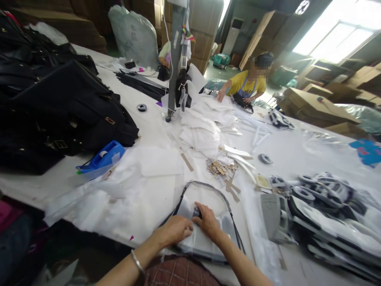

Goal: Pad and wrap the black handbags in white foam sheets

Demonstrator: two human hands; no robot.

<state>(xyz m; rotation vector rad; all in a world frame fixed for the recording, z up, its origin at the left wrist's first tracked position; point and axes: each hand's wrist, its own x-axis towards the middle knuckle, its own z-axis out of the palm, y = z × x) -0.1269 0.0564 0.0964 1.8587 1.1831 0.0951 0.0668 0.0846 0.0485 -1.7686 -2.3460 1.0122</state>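
A handbag (228, 226) lies in front of me on the white table, grey and pale on its face, with long dark straps looped out above it. Pale, thin wrapping covers part of it. At its upper middle, my right hand (208, 223) has thumb and fingers around a small dark piece (197, 213) of the bag, perhaps its clasp. My left hand (177, 228), with a bangle at the wrist, rests on the bag close by. Its fingers are curled together, and whatever they pinch is hidden.
Black bags (74, 103) are heaped at left, near a blue tape dispenser (104, 159). White sheets (199, 133) and cardboard tags (222, 167) lie ahead, beside a post (175, 59). Grey-and-white wrapped bags (330, 226) are piled at right. A co-worker in yellow (244, 83) works across the table.
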